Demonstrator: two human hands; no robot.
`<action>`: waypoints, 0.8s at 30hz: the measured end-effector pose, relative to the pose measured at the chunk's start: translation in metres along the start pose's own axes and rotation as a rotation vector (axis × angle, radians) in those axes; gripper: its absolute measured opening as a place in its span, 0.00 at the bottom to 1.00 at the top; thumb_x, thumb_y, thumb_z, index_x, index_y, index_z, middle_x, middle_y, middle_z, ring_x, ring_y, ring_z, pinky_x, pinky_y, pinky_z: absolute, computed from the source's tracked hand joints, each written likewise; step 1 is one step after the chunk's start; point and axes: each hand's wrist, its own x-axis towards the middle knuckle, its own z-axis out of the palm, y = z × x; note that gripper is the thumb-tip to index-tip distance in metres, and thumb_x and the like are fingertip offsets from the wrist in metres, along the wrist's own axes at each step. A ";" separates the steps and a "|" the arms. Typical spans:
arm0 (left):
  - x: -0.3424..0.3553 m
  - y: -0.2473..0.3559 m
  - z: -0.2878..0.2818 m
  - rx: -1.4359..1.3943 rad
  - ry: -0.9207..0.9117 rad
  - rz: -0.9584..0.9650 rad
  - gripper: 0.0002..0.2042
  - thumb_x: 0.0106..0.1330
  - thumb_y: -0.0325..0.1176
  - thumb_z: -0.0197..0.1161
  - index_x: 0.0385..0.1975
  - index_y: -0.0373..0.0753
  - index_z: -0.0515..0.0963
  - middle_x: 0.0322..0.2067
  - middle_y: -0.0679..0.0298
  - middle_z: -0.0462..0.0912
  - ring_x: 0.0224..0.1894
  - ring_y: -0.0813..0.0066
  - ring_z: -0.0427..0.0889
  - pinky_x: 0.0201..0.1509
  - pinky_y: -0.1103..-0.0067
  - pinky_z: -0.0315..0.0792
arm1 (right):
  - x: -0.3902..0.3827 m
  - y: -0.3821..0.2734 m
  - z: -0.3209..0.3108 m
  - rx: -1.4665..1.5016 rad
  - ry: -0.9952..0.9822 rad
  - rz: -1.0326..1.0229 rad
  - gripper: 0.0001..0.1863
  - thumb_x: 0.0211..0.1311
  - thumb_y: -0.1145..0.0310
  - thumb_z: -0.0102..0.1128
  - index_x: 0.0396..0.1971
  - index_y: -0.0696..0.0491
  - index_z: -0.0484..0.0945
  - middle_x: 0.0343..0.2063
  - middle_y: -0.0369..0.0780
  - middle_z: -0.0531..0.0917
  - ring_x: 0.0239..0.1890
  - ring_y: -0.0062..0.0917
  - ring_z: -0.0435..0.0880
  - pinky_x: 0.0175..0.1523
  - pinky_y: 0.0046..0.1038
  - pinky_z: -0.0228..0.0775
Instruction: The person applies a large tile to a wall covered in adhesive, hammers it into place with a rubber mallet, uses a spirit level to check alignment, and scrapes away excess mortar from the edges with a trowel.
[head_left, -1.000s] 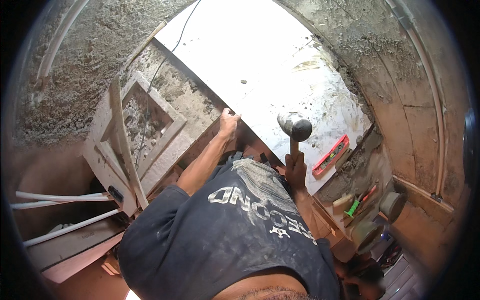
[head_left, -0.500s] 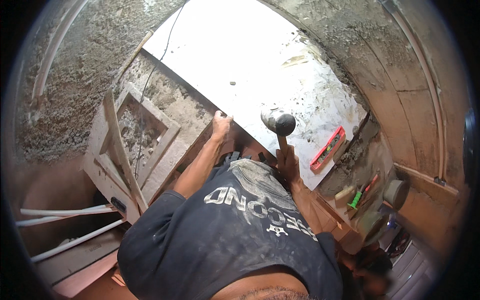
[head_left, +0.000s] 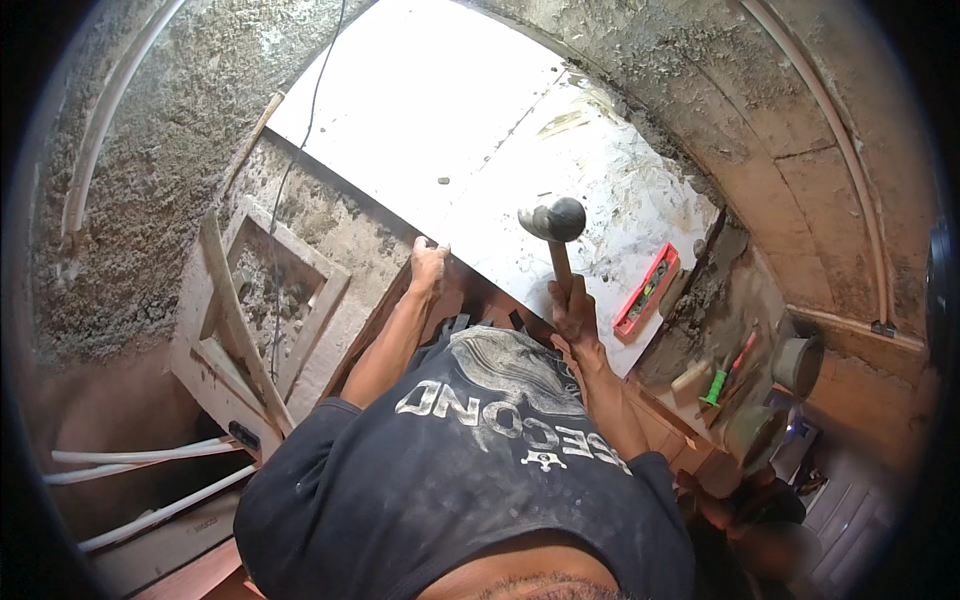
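Observation:
My right hand (head_left: 573,312) is wrapped round the wooden handle of a mallet (head_left: 562,264). The mallet's rounded head, dark at one end and pale at the other, is over the large white tiles (head_left: 400,140); I cannot tell whether it touches them. At the near edge of the tiles, my left hand (head_left: 430,264) has its fingers curled against the rim. A red spirit level (head_left: 647,293) lies on the tiles to the right of the mallet. A small dark crumb (head_left: 443,181) sits on the white surface beyond my left hand.
A pale rectangular frame (head_left: 330,310) and a wooden strip (head_left: 235,300) lie left, with a black cable (head_left: 290,170) across. White pipes (head_left: 150,455) stick out lower left. At right are a green-handled tool (head_left: 716,387) and round containers (head_left: 798,366). Rough walls (head_left: 700,90) flank the tiles.
The mallet head has shifted a little farther from me over the tiles. My left hand stays at the tile edge. The whole view has moved slightly, and a line between tiles shows more clearly.

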 end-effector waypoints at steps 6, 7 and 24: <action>0.004 -0.005 -0.009 0.023 -0.052 0.006 0.13 0.59 0.28 0.62 0.39 0.35 0.65 0.22 0.66 0.74 0.21 0.83 0.72 0.19 0.82 0.67 | -0.030 0.019 -0.003 0.068 -0.080 0.125 0.18 0.63 0.58 0.53 0.37 0.59 0.66 0.24 0.56 0.79 0.29 0.53 0.79 0.30 0.43 0.69; -0.001 0.000 -0.003 0.057 -0.045 -0.034 0.13 0.59 0.28 0.62 0.39 0.35 0.65 0.22 0.66 0.74 0.21 0.83 0.72 0.19 0.82 0.67 | -0.040 0.005 -0.014 0.104 -0.017 0.102 0.18 0.63 0.58 0.53 0.39 0.59 0.67 0.26 0.56 0.79 0.31 0.52 0.80 0.32 0.41 0.70; -0.016 0.031 0.003 0.129 -0.005 -0.093 0.12 0.59 0.29 0.62 0.36 0.36 0.65 0.18 0.67 0.72 0.16 0.80 0.71 0.17 0.82 0.66 | -0.081 0.034 -0.043 0.155 0.126 0.290 0.22 0.66 0.51 0.46 0.36 0.60 0.68 0.24 0.56 0.76 0.31 0.53 0.77 0.33 0.42 0.67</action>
